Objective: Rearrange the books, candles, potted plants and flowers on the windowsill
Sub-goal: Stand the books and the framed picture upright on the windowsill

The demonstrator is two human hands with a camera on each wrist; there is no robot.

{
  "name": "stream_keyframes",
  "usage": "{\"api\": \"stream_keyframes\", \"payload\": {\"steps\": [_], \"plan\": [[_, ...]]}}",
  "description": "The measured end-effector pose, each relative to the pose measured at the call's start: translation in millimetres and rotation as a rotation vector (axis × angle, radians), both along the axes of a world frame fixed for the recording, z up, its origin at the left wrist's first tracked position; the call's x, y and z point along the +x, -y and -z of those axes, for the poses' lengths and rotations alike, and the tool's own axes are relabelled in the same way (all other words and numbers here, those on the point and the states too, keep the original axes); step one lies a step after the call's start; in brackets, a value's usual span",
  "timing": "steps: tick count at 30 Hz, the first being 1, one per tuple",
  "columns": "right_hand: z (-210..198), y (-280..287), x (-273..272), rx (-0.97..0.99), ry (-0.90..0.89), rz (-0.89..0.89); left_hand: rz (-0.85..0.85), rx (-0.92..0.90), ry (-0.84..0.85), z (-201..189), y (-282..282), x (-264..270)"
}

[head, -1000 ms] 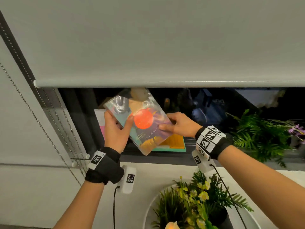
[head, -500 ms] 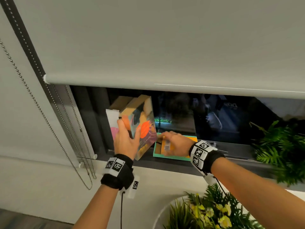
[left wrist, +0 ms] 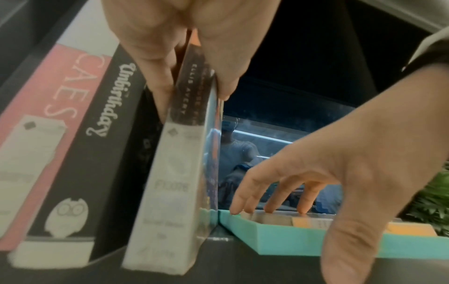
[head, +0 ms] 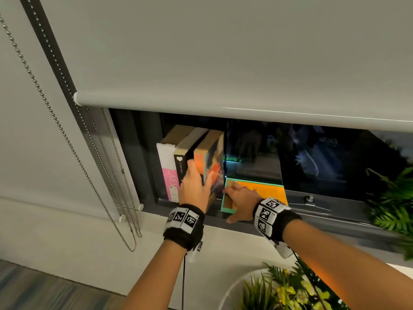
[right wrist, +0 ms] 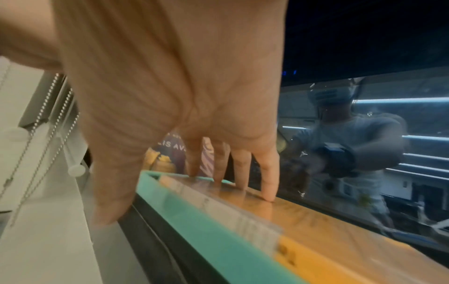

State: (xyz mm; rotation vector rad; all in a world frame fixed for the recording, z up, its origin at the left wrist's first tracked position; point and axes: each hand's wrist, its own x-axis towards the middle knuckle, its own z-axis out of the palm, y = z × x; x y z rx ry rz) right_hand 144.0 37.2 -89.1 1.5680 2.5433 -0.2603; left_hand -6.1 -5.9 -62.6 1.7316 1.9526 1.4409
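Observation:
Three books stand at the left end of the windowsill (head: 317,214): a white and pink book (head: 166,166), a black book (head: 180,168) and a colourful paperback (head: 211,155). My left hand (head: 201,179) grips the paperback (left wrist: 184,153) by its spine, thumb on the right cover and fingers (left wrist: 160,80) between it and the black book (left wrist: 97,124). The paperback stands upright, its foot on the sill. Just right of it a teal and orange book (head: 270,191) lies flat. My right hand (head: 237,194) is over it, fingertips (right wrist: 268,194) touching its top and thumb hanging before its front edge.
A lowered roller blind (head: 223,63) covers the upper window, with bead chains (head: 89,153) hanging at the left. A green fern (head: 393,198) stands on the sill at the right. Below, a potted plant with yellow flowers (head: 281,291) sits in a white pot.
The paperback, held tilted in both hands, now stands upright beside the black book. My right hand let go of it and dropped onto the flat teal book.

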Motion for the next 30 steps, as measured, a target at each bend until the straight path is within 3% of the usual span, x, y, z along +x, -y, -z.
{"api": "stream_keyframes", "payload": {"steps": [11,16,19,21,25,30], "plan": [[-3,-7,11,-0.061,-0.100,0.046,-0.156,-0.061,-0.153,2,11,-16],[-40,4,-15,0.009,-0.653,0.005,-0.183,-0.147,-0.277,-14,10,-13],[-73,7,-27,-0.187,-0.979,-0.094,-0.103,-0.174,-0.225,-8,9,-19],[-88,8,-33,-0.322,-1.071,-0.124,-0.016,-0.143,-0.194,-1,9,-22],[-88,9,-38,-0.049,-0.862,-0.130,0.042,-0.032,-0.231,4,19,-25],[-85,2,-38,0.094,-0.865,-0.046,-0.111,0.060,-0.159,8,31,-42]]}}
